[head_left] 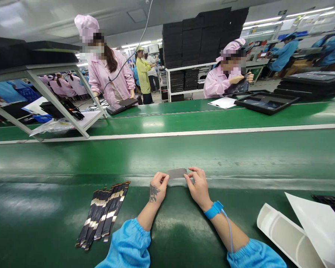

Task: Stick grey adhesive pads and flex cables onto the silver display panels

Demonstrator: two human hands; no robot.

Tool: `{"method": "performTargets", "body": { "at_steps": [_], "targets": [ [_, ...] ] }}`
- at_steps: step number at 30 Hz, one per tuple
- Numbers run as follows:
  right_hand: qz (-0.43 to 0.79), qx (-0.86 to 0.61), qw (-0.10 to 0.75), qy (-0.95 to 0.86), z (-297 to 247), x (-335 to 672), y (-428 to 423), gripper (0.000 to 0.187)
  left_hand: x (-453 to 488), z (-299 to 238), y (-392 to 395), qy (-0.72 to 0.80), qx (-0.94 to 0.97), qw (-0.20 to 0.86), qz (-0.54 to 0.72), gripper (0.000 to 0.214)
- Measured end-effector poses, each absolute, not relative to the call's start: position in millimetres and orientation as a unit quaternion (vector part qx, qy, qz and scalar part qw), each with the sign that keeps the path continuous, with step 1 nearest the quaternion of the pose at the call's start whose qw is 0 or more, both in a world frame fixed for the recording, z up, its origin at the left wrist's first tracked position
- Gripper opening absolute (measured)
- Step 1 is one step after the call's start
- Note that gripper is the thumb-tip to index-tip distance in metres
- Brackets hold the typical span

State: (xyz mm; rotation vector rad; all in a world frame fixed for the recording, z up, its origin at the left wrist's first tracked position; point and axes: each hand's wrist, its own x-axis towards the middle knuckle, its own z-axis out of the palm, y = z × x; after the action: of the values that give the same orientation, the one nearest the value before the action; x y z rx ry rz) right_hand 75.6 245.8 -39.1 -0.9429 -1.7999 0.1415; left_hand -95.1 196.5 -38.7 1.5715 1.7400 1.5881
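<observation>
A small grey rectangular strip (pixel 177 173) is stretched between my two hands above the near edge of the green belt. My left hand (pixel 158 185) pinches its left end between thumb and forefinger. At the right end, my right hand (pixel 197 186) has thumb and forefinger on the strip's edge, with the other fingers curled or partly raised. A blue wrist strap (pixel 213 210) with a cord sits on my right wrist. To the left of my left hand lies a fanned pile of black flat flex cables (pixel 103 214) with gold and silvery bands.
At the lower right are a white curved tray (pixel 284 234), a white sheet (pixel 318 227) and a dark ribbed object (pixel 332 204). A metal-legged stand (pixel 58 108) rises at the left. Two co-workers in pink (pixel 111 74) work across the belt, near black trays (pixel 268 101).
</observation>
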Motion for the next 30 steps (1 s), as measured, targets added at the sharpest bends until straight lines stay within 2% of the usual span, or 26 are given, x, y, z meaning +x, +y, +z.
{"method": "performTargets", "body": {
  "at_steps": [30],
  "targets": [
    [0.082, -0.395, 0.523, -0.751, -40.8, 73.2, 243.5, 0.022, -89.5, -31.4, 191.0, 0.593, 0.575, 0.165, 0.539, 0.026]
  ]
}}
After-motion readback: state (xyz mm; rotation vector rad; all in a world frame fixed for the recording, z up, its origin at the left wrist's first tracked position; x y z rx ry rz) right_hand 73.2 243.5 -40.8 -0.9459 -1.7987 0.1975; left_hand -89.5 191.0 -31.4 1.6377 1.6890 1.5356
